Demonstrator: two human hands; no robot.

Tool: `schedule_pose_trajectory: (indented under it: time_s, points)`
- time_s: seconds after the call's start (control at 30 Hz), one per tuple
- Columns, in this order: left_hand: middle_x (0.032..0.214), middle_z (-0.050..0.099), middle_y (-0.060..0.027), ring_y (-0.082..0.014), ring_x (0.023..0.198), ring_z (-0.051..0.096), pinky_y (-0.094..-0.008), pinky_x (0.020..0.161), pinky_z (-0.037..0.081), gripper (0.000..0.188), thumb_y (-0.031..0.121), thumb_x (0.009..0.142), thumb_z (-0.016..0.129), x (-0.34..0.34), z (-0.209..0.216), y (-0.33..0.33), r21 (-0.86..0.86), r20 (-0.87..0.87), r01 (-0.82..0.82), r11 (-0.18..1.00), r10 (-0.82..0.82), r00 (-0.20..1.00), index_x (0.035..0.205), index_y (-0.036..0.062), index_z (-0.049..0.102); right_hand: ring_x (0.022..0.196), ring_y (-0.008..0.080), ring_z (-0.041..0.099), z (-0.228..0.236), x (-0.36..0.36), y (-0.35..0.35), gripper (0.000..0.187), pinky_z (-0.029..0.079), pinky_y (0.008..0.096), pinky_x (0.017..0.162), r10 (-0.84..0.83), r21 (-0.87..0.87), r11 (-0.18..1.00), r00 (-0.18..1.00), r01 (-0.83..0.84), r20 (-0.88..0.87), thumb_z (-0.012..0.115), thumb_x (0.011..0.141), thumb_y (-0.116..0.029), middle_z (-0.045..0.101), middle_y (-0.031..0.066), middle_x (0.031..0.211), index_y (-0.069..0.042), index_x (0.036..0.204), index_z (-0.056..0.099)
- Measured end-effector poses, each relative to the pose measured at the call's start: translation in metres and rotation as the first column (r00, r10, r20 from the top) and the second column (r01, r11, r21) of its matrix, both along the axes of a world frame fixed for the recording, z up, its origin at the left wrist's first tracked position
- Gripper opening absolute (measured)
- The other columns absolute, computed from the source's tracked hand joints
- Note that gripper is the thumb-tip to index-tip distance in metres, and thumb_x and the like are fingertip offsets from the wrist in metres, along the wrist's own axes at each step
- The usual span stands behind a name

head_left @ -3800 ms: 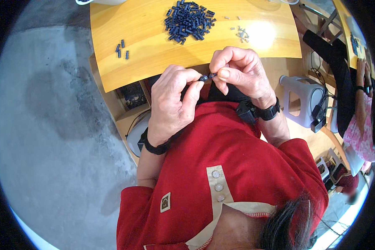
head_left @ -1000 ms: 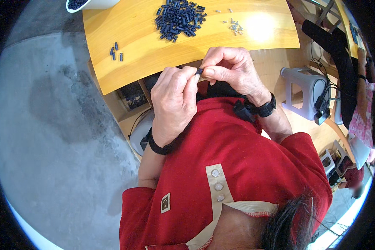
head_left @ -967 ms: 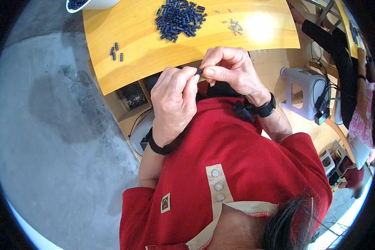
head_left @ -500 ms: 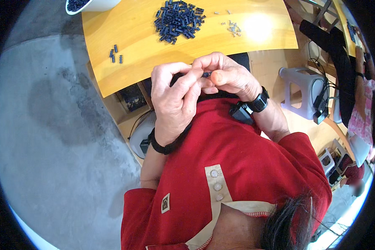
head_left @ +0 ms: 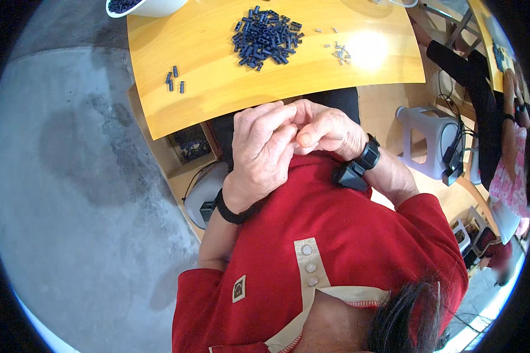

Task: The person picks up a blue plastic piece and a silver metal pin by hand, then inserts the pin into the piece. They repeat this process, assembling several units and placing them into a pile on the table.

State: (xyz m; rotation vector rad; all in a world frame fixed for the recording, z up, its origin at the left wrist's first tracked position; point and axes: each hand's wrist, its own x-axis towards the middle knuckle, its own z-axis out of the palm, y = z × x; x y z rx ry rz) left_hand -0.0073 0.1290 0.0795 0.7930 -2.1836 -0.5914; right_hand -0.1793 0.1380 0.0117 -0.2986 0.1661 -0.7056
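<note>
Just off the near edge of the table, my left hand (head_left: 260, 154) and my right hand (head_left: 330, 132) meet fingertip to fingertip in front of my red shirt. Both have bent fingers pinched together. Whatever lies between them is hidden by the fingers; a small dark piece showed there a moment earlier. Beyond the hands, a heap of small dark plastic parts (head_left: 265, 38) lies on the yellow table (head_left: 212, 88). A few similar dark parts (head_left: 174, 79) sit apart at the left. Right of the heap are several tiny metal pieces (head_left: 341, 54).
A white bowl (head_left: 153, 7) of dark parts stands at the table's far left corner. On the right are a pale plastic stool (head_left: 424, 141) with black cables (head_left: 453, 147) and another person's arm (head_left: 508, 106) by a second table. Grey floor (head_left: 70, 176) extends at the left.
Both hands have shifted slightly right and down in the view, staying together. The fingers have closed over the small dark piece, which no longer shows. The table has shifted in view too.
</note>
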Motion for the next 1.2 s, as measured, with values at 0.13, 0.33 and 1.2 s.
schedule_pose_trajectory:
  time_s: [0.13, 0.33, 1.2]
  points:
    - [0.115, 0.062, -0.0107, -0.0302, 0.104, 0.059, -0.042, 0.086, 0.046, 0.031, -0.001, 0.062, 0.071, 0.0, -0.005, -0.001, -0.045, -0.067, 0.005, 0.999, -0.008, 0.998, 0.093, -0.0035, 0.065, 0.051, 0.0025, 0.032, 0.008, 0.005, -0.001, 0.025, 0.022, 0.0187, 0.044, -0.002, -0.032, 0.999, 1.0, 0.003, 0.024, 0.077, 0.083, -0.016, 0.046, -0.0065, 0.066, -0.001, 0.096, 0.062]
    - [0.11, 0.064, -0.0118, -0.0309, 0.101, 0.06, -0.0416, 0.084, 0.047, 0.029, -0.002, 0.062, 0.07, 0.004, -0.008, -0.002, -0.04, -0.114, -0.048, 0.998, 0.043, 0.993, 0.091, -0.005, 0.066, 0.05, 0.0021, 0.034, 0.014, 0.01, -0.006, 0.027, 0.024, 0.018, 0.043, 0.023, 0.023, 0.999, 1.0, -0.023, 0.015, 0.077, 0.082, -0.015, 0.049, -0.0057, 0.067, 0.0, 0.099, 0.062]
    - [0.076, 0.063, -0.0142, -0.0286, 0.069, 0.062, -0.038, 0.066, 0.049, 0.011, 0.005, 0.077, 0.074, 0.104, -0.062, -0.08, -0.254, 0.161, -0.736, 0.628, 0.777, 0.608, 0.086, -0.0014, 0.071, 0.075, 0.0041, 0.057, 0.022, -0.011, -0.013, 0.012, 0.048, 0.0197, 0.071, -0.596, -0.496, 0.783, 0.225, 0.375, -0.77, 0.068, 0.091, -0.009, 0.066, -0.0021, 0.085, -0.001, 0.1, 0.065]
